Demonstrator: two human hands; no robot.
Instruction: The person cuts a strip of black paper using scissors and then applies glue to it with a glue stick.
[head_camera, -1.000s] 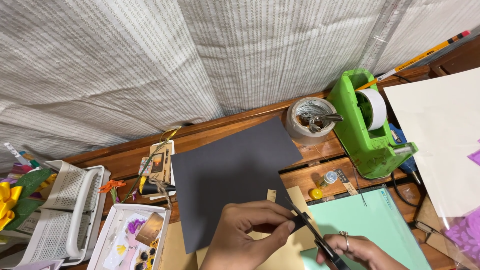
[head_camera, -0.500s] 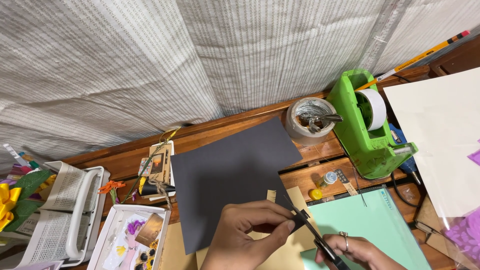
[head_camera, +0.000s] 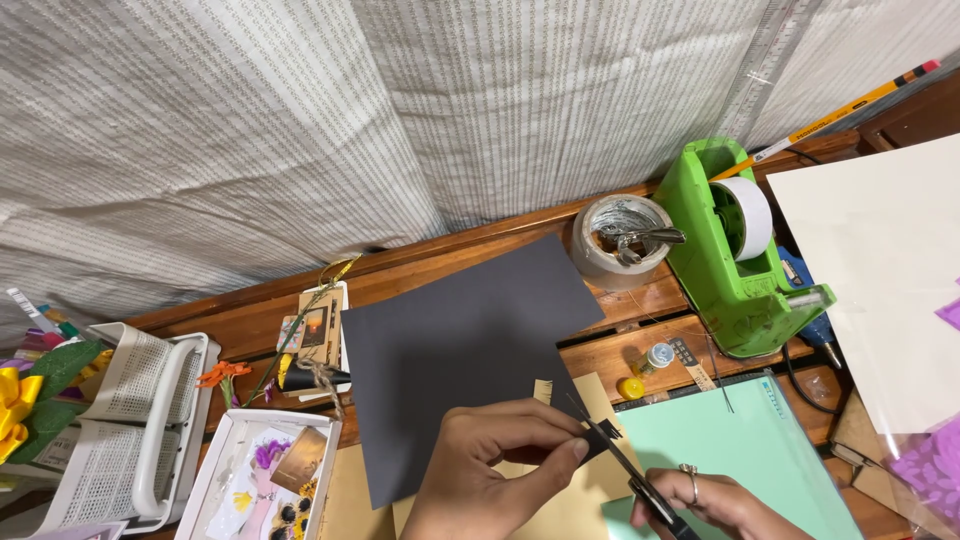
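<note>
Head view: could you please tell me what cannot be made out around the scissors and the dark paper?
- Scissors: handles cut off by the bottom edge, inside the right hand.
- Dark paper: its near corner is hidden behind the left hand.
- Small black piece at the blades: too small to tell its shape.

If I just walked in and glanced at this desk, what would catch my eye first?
Probably the bright green tape dispenser at the right, then the dark grey sheet lying mid-desk. At the bottom, the left hand pinches the sheet's edge while the right hand works black scissors into it.
</note>
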